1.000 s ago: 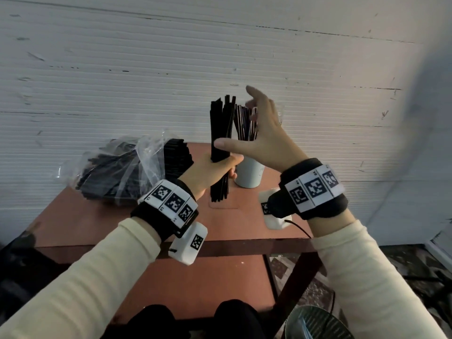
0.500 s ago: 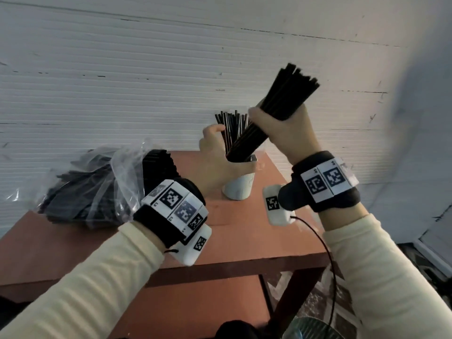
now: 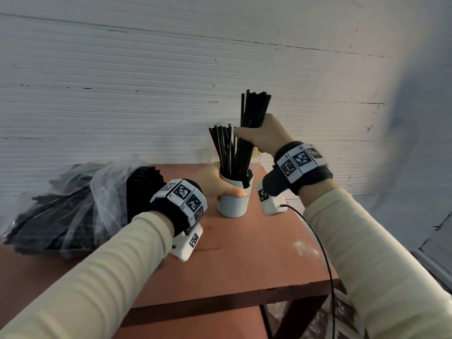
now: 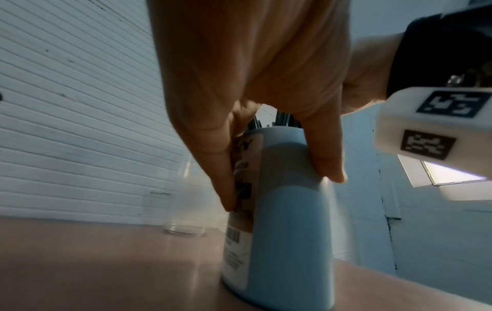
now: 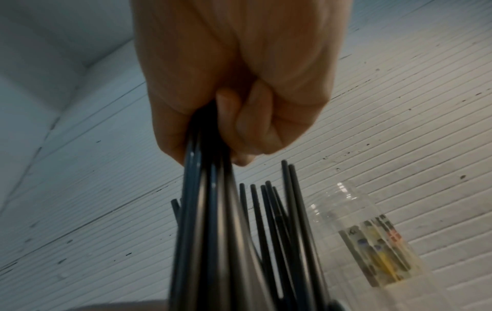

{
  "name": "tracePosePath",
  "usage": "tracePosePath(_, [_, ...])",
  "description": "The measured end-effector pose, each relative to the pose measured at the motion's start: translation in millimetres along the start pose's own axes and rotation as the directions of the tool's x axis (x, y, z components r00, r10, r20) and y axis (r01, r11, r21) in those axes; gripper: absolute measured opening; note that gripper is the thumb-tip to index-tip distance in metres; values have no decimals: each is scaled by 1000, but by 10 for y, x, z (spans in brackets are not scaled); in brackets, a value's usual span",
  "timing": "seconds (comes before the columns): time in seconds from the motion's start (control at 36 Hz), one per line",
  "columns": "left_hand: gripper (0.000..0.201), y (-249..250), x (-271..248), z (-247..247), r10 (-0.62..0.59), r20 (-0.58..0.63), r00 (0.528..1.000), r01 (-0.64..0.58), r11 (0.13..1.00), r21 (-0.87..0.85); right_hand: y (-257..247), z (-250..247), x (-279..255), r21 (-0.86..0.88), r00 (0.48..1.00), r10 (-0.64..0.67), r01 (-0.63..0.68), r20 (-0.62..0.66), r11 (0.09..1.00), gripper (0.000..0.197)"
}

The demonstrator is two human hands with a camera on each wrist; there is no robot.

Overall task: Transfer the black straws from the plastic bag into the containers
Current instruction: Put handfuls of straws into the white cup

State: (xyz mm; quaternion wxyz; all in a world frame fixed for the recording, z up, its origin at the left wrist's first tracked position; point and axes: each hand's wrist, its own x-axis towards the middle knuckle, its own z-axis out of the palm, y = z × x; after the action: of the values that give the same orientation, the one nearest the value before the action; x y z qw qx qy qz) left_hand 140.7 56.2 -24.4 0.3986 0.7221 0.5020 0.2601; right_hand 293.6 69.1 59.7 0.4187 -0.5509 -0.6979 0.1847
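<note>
My right hand (image 3: 259, 137) (image 5: 234, 126) grips a bundle of black straws (image 3: 247, 133) (image 5: 210, 231), whose lower ends stand inside a pale blue cup (image 3: 233, 199) (image 4: 287, 221) on the red-brown table (image 3: 256, 253). Several other black straws (image 3: 221, 145) lean in the same cup. My left hand (image 3: 220, 184) (image 4: 266, 147) holds the cup by its side, thumb in front. A clear plastic bag (image 3: 73, 204) full of black straws lies at the table's left.
A clear plastic cup (image 5: 372, 242) (image 4: 183, 200) stands behind the blue cup by the white ribbed wall (image 3: 146, 94). The table's right edge (image 3: 325, 253) is close to the cup. A black cable (image 3: 327, 265) hangs from my right wrist.
The straw bundle passed from my left hand to my right. My right hand swung it upright and lowered its ends into the cup. My left hand took hold of the cup.
</note>
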Motion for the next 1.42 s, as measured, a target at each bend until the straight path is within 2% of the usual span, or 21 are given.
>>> tracePosePath(0.06, [44,0,-3,-25,4,17,1000,-3,1000,-13,22,34,23,-40,999,28,-26,41,999,38])
tracePosePath(0.25, [64,-9,-2,-47,-6,26,1000,6,1000,-5,68,95,41,-108,994,58,-49,90,993,40])
tracePosePath(0.39, [61,-26,9,-46,4,34,999,-2,999,-34,46,66,72,-83,999,22,-19,28,996,36])
tracePosePath(0.47, [53,-25,14,-51,25,44,999,-24,999,-24,57,86,60,-142,992,59,-43,110,989,34])
tracePosePath(0.58, [52,-16,5,-45,70,53,996,-69,997,-20,85,117,-24,-206,982,88,-52,170,977,34])
tracePosePath(0.72, [63,-34,24,-44,50,41,998,-50,999,-14,119,170,-107,-200,994,-3,25,112,979,27])
tracePosePath(0.75, [68,-34,23,-41,40,35,999,-40,999,-11,125,190,-110,-200,997,-29,44,76,979,28])
tracePosePath(0.81, [84,-36,22,-39,18,26,999,-18,1000,-19,156,234,-97,-215,995,-96,86,-37,973,44])
tracePosePath(0.83, [87,-39,24,-39,12,22,1000,-12,1000,-23,171,253,-87,-222,984,-141,114,-110,968,53])
tracePosePath(0.89, [81,-47,30,-38,7,12,1000,-6,1000,-22,169,277,-81,-202,939,-267,225,-215,953,65])
tracePosePath(0.92, [76,-50,31,-38,4,11,1000,-4,1000,-21,164,281,-77,-196,913,-338,297,-227,934,69])
tracePosePath(0.97, [71,-39,23,-40,4,7,1000,-4,1000,-20,165,285,-52,-224,890,-427,388,-160,894,73])
tracePosePath(1.03, [71,-28,18,-37,1,-1,1000,-1,1000,-7,181,308,-24,-287,897,-441,414,-35,864,70])
tracePosePath(1.08, [76,-28,18,-33,-7,-7,1000,7,1000,4,210,325,4,-346,904,-426,409,30,844,57])
tracePosePath(1.14, [81,-35,19,-31,-18,-6,1000,18,1000,4,202,317,14,-362,910,-414,382,-10,850,42])
tracePosePath(1.19, [81,-35,9,-33,-22,-9,1000,22,1000,-7,173,288,42,-334,906,-413,363,-91,870,37])
tracePosePath(1.31, [90,-27,-5,-42,-39,13,999,39,999,-34,115,226,107,-373,870,-467,386,-158,844,53])
tracePosePath(1.36, [94,-27,-8,-39,-52,23,998,53,998,-45,118,209,147,-410,905,-412,338,-107,847,55])
tracePosePath(1.42, [96,-21,-11,-36,-61,21,998,62,997,-37,132,199,189,-438,943,-330,276,-50,856,44])
